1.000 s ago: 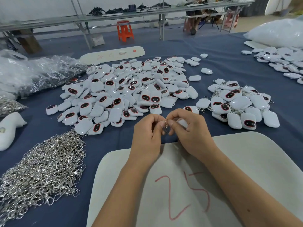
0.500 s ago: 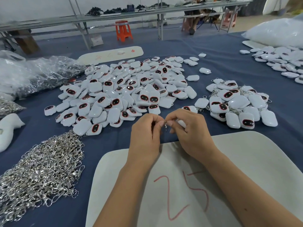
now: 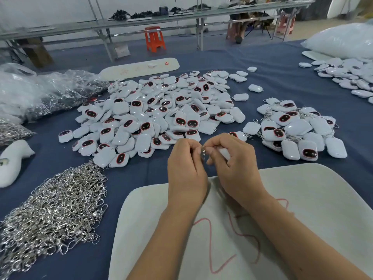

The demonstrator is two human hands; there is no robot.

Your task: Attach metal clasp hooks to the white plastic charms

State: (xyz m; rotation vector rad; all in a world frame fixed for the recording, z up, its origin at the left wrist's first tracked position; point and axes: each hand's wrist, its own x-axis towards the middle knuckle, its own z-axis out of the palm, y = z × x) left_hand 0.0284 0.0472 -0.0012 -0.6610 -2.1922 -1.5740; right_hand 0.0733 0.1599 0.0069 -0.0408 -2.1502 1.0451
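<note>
From the head camera, both hands meet at the centre of the view, just above a white board (image 3: pixel 302 199) marked in red. The left hand (image 3: pixel 186 170) pinches a small metal hook (image 3: pixel 202 151) at its fingertips, and the right hand (image 3: pixel 232 164) curls round a white charm (image 3: pixel 225 153), mostly hidden in its fingers, with the hook held against it. Whether the hook has caught the charm's loop is too small to tell. A big heap of charms (image 3: pixel 157 116) lies at twelve o'clock on the blue worktop (image 3: pixel 272 81), a smaller pile with hooks on (image 3: pixel 296 130) sits at two o'clock, and a mound of loose hooks (image 3: pixel 54 211) lies at eight o'clock. The hook could slip from so slight a pinch, or its spring gate could snap closed short of the loop, leaving the charm unattached.
</note>
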